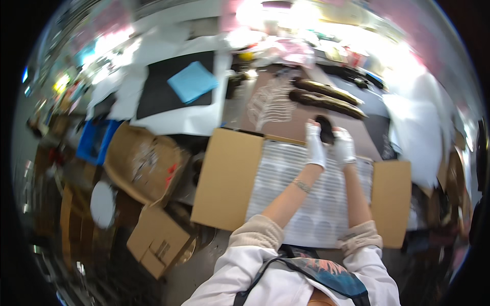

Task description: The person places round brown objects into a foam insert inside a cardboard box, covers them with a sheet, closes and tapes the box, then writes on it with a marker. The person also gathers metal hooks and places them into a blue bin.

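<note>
Cluttered workshop, brown worktable [286, 120] behind open cardboard box [229, 178]. Small dark oval piece [325, 129] over box's far edge, pinched between both white-gloved hands: left hand [315, 145] fingers curled on its left side, right hand [343, 146] on right. White ribbed sheets [311, 204] fill box. Two dark elongated pieces [326, 99] lie on table beyond.

An open brown cardboard box [229, 178] lies directly before the person, its flaps spread left and right, with ribbed white plastic trays [311, 204] inside it. Both white-gloved hands, left hand [315, 145] and right hand [343, 147], meet over the box's far edge around a small dark oval object [324, 128]. Behind them lie two long dark pieces [326, 99]. Far left, behind the box, a light blue square sheet [192, 81] rests on a flat black board [163, 92]. More brown cardboard cartons [143, 163] sit left of the box.
</note>
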The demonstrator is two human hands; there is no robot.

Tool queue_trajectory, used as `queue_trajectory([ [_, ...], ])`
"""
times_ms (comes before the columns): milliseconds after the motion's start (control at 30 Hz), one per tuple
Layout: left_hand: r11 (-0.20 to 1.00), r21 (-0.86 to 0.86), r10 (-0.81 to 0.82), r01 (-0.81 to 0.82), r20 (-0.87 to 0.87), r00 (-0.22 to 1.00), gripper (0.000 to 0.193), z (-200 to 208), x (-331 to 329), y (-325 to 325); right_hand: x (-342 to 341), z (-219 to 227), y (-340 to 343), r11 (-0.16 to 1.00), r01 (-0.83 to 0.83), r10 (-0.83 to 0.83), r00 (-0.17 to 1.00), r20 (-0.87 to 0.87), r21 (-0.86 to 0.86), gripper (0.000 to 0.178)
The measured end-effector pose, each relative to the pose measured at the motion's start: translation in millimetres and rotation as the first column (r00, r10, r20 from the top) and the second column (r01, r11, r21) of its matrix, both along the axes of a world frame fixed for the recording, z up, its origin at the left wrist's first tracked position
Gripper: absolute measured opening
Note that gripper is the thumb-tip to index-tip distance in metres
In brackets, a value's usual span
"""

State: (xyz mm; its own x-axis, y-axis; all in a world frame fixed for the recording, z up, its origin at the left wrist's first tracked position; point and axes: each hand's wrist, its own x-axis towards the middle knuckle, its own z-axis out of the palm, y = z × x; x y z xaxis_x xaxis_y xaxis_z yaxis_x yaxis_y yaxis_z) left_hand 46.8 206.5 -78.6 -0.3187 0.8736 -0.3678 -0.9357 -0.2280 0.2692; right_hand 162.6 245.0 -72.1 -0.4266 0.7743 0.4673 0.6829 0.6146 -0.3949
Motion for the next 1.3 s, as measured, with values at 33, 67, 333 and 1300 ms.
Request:
queue_trajectory([
  [33,0.98,0.037,0.197,-0.193,-0.175,0.965,0.04,12.1,5.7,-3.5,-14.9,9.1,-29.5,0.976,0.007,-0.086,0.931,-0.355,-0.219,0.021],
  [67,0.973,0.125,0.206,-0.195,-0.087,0.975,0.035,22.7,5.6,-19.0,-31.4,19.6,-57.2,0.962,-0.033,-0.12,0.842,-0.526,-0.271,0.02],
  [333,0.853,0.521,0.213,-0.027,-0.299,0.93,0.066,166.9,-4.6,-115.8,-49.6,168.7,-117.6,0.898,0.248,-0.158,0.953,-0.259,0.364,0.024],
  [1300,0.626,0.681,0.764,-0.38,-0.441,0.47,0.117,265.5,1.3,-195.2,-84.7,272.1,-212.3,0.965,-0.183,0.207,0.106,-0.973,0.186,0.042],
])
